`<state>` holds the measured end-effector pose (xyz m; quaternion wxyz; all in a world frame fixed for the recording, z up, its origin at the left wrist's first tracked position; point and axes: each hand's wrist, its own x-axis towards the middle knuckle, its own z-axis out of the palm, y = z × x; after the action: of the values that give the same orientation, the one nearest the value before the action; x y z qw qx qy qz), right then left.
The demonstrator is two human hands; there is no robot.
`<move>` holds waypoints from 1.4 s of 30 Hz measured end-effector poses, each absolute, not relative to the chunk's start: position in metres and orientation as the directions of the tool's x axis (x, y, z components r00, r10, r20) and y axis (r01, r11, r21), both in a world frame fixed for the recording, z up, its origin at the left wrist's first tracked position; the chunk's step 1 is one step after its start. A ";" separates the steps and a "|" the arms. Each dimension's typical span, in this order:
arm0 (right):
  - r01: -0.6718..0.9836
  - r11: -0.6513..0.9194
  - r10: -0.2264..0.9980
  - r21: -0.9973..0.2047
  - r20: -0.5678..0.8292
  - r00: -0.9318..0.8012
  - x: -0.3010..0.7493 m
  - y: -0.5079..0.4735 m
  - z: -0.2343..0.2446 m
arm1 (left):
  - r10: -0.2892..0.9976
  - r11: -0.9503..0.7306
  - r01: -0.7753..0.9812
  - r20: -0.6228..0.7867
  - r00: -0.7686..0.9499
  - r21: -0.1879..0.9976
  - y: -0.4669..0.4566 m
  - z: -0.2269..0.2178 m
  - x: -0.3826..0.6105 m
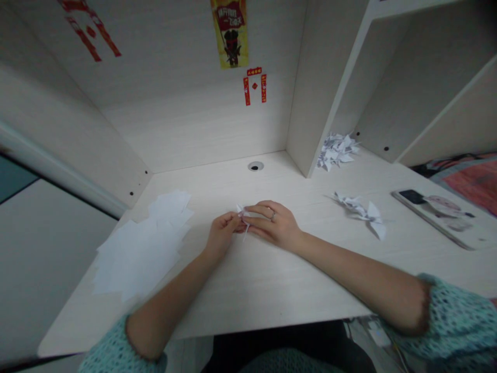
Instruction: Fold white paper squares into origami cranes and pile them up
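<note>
A small folded white paper piece (240, 209), with thin pointed ends sticking out above and below the fingers, is held between both hands over the middle of the desk. My left hand (223, 233) pinches it from the left, thumb and fingers pressed together. From the right, my right hand (277, 224), with a ring on one finger, closes its fingertips on the same piece. The fingers cover most of it, so its full shape is hidden. To the left lies a spread stack of white paper sheets (140, 254). Several folded paper figures (361, 211) lie to the right.
A heap of folded white paper figures (337, 150) sits in the back right corner, behind the upright divider panel (330, 77). A phone or similar flat device (438, 217) lies at the right. A round cable hole (256, 166) is near the desk's back wall.
</note>
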<state>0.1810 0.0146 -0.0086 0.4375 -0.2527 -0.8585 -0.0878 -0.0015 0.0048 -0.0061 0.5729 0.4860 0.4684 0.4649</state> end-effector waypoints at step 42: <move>0.368 0.821 0.549 -0.436 0.780 -0.300 0.181 0.014 -0.004 | 0.993 0.051 0.059 -0.057 0.108 0.997 -0.001 0.007 0.003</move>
<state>0.1808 0.0144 -0.0037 0.5177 -0.2862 -0.8016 0.0872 0.0027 -0.0010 0.0075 0.5260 0.5266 0.4990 0.4440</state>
